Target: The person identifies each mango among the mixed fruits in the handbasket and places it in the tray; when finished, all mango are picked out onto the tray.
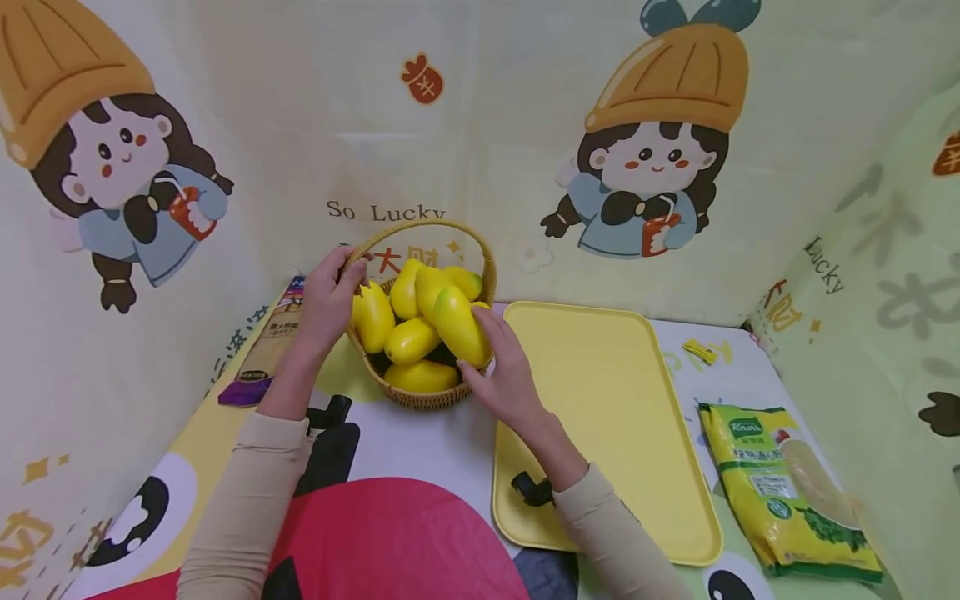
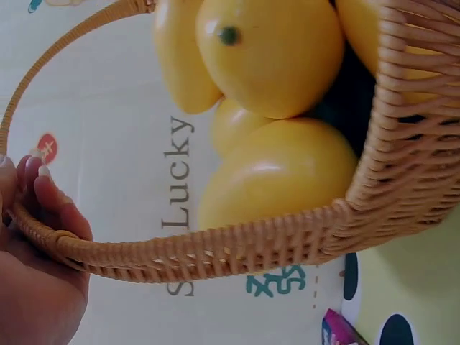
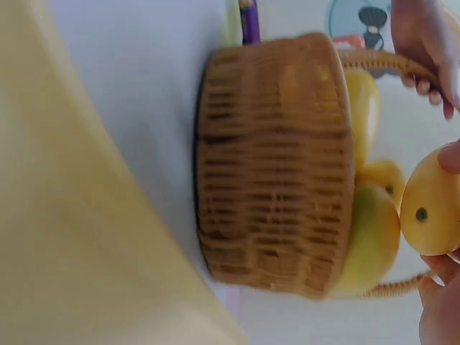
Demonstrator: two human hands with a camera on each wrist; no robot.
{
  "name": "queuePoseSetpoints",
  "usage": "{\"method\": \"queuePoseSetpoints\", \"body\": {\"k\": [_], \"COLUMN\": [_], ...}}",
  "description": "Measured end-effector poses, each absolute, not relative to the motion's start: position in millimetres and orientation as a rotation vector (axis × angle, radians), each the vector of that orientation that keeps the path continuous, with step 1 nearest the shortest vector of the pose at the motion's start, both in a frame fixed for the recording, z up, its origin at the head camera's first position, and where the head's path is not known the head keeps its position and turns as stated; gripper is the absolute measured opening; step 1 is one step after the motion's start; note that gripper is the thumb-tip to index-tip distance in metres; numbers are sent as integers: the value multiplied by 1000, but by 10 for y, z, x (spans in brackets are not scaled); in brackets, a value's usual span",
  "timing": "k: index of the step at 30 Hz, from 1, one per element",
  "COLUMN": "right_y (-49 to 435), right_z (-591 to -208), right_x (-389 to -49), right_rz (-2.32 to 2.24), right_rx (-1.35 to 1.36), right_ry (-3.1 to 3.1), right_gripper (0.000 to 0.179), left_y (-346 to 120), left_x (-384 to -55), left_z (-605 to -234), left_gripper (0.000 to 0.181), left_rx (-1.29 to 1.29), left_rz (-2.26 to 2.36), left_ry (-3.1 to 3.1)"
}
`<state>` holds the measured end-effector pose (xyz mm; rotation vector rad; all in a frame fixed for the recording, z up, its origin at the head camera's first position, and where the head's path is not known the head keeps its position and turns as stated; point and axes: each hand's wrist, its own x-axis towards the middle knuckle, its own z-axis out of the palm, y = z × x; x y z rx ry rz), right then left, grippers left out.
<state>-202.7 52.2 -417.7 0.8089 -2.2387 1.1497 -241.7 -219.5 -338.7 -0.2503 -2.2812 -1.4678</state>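
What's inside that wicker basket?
Several yellow mangoes are heaped in the wicker basket, and the right hand holds one mango at the top. Mangoes cover most of the bottom, so anything beneath them can't be seen.

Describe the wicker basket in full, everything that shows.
The wicker basket is round and tan-brown, woven of what looks like rattan or cane, with an arched handle wrapped in similar strands. It stands upright on the printed table covering, left of the yellow tray in the head view. Yellow mangoes fill it above the rim. The left hand grips the handle's left side; whether the right hand touches the basket is unclear.
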Motion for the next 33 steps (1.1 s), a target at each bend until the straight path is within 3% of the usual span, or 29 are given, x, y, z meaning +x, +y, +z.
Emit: {"method": "queuePoseSetpoints", "body": {"k": [9,23,33], "right_y": [868,1345,1378], "right_z": [-4174,-4427,-4542], "right_x": [-2204,-2783,-2989], "right_rz": [1193,1220,955], "right_rx": [650,200,177], "right_ry": [-2238,-2539,-2858], "right_gripper": [74,72,61], "left_y": [-2225,-2171,-2211], "left_x": [-2372,-2393,-2376], "left_z": [-3269,-3273,-3246], "left_gripper": [39,37,40], "left_rx": [-215,-204,-206], "left_rz": [-1489,-1560,-1639], "left_ry": [-2338,-2291,-2269]}}
